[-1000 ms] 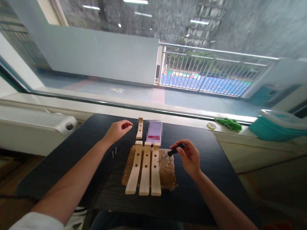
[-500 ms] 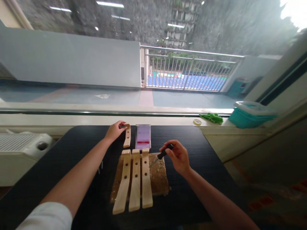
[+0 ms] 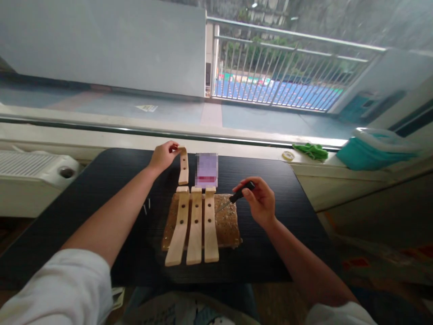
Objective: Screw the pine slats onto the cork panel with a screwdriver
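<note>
At the far side of the table, my left hand (image 3: 164, 156) has its fingers closed at the top end of a small wooden hook (image 3: 183, 168) with two dark holes. My right hand (image 3: 260, 201) grips the black handle of a screwdriver (image 3: 241, 193), its thin shaft pointing down and left over a brown board (image 3: 225, 221). Side by side across that board lie three longer wooden hooks, the left one (image 3: 178, 237), the middle one (image 3: 195, 237) and the right one (image 3: 210, 237), each with two holes. The screwdriver's tip is close to the right one; contact cannot be made out.
A blurred purple box (image 3: 207, 167) stands behind the board. Thin screws (image 3: 147, 206) lie on the black table (image 3: 270, 253) near my left forearm. On the sill are a tape roll (image 3: 287, 155), a green cloth (image 3: 311, 150) and a teal bin (image 3: 365, 151). A radiator (image 3: 37, 167) is left.
My view has tilted downward, so the table sits higher and my lap shows. Both hands keep their holds; the wooden hook in my left hand stands a little straighter.
</note>
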Action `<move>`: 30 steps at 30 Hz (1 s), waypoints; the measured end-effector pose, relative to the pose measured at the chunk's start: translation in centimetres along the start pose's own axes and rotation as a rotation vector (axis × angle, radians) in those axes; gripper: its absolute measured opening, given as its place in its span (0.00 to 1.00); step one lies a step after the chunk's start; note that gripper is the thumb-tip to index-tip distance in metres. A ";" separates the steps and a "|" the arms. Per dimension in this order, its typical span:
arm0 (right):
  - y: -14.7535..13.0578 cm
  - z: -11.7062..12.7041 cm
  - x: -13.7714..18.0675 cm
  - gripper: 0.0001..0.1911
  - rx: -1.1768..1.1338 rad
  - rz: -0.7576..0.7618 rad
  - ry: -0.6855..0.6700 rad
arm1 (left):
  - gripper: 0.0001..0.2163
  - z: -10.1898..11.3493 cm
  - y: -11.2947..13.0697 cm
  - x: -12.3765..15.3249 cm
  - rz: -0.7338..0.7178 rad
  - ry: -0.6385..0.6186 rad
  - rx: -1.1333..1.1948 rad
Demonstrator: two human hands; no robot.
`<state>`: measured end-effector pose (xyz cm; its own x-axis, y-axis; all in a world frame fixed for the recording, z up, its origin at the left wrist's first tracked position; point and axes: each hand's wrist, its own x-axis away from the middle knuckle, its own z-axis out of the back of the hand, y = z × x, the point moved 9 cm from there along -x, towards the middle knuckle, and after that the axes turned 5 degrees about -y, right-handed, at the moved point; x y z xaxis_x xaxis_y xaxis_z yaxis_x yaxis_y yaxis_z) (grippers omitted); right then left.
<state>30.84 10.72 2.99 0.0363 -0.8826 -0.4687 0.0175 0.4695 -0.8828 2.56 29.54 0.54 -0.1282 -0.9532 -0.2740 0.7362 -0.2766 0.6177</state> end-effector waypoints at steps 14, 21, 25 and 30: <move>-1.3 -0.6 -0.8 0.16 0.027 -0.042 -0.069 | 0.07 4.9 9.0 3.6 -0.230 0.076 0.007; -3.4 -1.1 -0.3 0.08 0.176 0.088 -0.265 | 0.08 4.6 13.4 5.9 -0.326 0.012 0.046; -5.9 -2.0 1.0 0.05 0.526 0.192 -0.438 | 0.07 3.6 15.2 6.8 -0.359 -0.075 0.077; -9.1 -3.6 3.3 0.15 0.793 0.465 -0.509 | 0.06 2.3 16.9 7.3 -0.410 -0.128 0.065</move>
<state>27.18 3.42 9.29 0.6198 -0.5833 -0.5249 0.5366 0.8031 -0.2588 12.54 17.67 10.63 -0.4856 -0.7691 -0.4156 0.5642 -0.6389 0.5231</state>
